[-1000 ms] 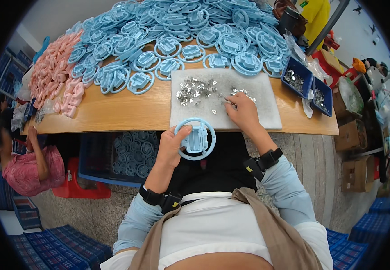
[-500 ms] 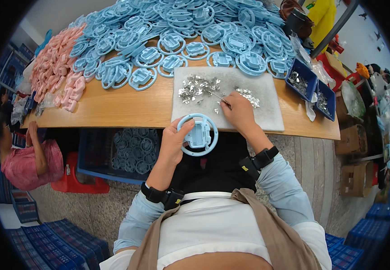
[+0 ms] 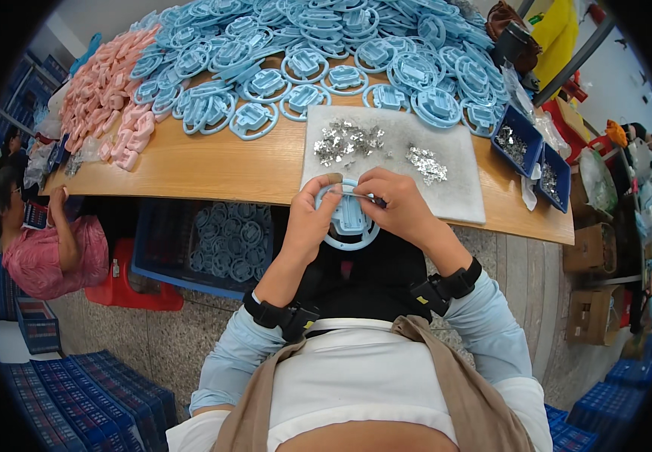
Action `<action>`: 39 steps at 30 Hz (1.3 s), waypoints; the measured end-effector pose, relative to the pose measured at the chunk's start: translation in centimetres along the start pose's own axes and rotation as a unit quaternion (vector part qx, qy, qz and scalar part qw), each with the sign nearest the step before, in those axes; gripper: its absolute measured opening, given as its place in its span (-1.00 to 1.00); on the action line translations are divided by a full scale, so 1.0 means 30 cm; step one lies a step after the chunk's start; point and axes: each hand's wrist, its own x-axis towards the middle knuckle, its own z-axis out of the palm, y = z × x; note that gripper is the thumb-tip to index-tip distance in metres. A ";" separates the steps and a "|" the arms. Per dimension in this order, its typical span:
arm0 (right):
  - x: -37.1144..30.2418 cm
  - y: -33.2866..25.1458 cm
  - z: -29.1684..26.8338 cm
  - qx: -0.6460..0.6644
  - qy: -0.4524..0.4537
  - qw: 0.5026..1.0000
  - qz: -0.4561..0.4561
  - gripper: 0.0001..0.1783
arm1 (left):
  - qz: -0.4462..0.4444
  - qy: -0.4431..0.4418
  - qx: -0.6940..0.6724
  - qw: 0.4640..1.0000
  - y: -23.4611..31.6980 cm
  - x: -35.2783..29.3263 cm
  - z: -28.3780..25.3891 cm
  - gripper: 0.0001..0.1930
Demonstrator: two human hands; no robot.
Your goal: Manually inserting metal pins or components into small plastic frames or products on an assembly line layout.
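Just off the table's front edge, my left hand (image 3: 306, 224) grips the left rim of a light-blue plastic toy steering wheel (image 3: 351, 220) with a hollow, boxy middle. My right hand (image 3: 400, 208) is closed on a thin pair of metal tweezers (image 3: 357, 196), which point left across the wheel's upper part. Whether a metal piece sits at their tip is too small to tell. Beyond both hands lies a pale felt-like pad (image 3: 458, 197). On it are a larger heap of small shiny metal pieces (image 3: 343, 143) and a smaller heap of them (image 3: 426, 164).
Many more blue wheels (image 3: 303, 98) cover the back of the wooden table (image 3: 213, 169), with pink plastic parts (image 3: 104, 105) at its left. Blue bins (image 3: 518, 139) of metal bits stand right. Below are a crate of wheels (image 3: 232, 241) and a red stool (image 3: 134, 282). A person (image 3: 55, 248) sits left.
My right hand with the tweezers has come from the metal pieces on the pad back to the wheel. My left hand has shifted slightly right and up, still holding the wheel.
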 end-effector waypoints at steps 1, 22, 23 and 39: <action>0.000 0.002 0.000 -0.014 -0.017 1.000 -0.016 -0.85 | -0.004 0.000 0.017 1.000 0.005 -0.001 -0.001 -0.72; -0.051 -0.093 0.070 -0.118 -0.001 0.988 0.096 -0.82 | 0.030 -0.008 0.046 0.998 -0.005 -0.031 -0.013 -0.58; -0.064 -0.107 0.092 -0.121 0.017 0.987 0.102 -0.85 | 0.023 -0.006 0.052 0.998 -0.004 -0.034 -0.015 -0.57; -0.067 -0.046 0.082 0.257 0.020 0.915 0.311 -0.62 | 0.064 -0.002 0.040 0.997 0.043 -0.093 -0.021 -0.53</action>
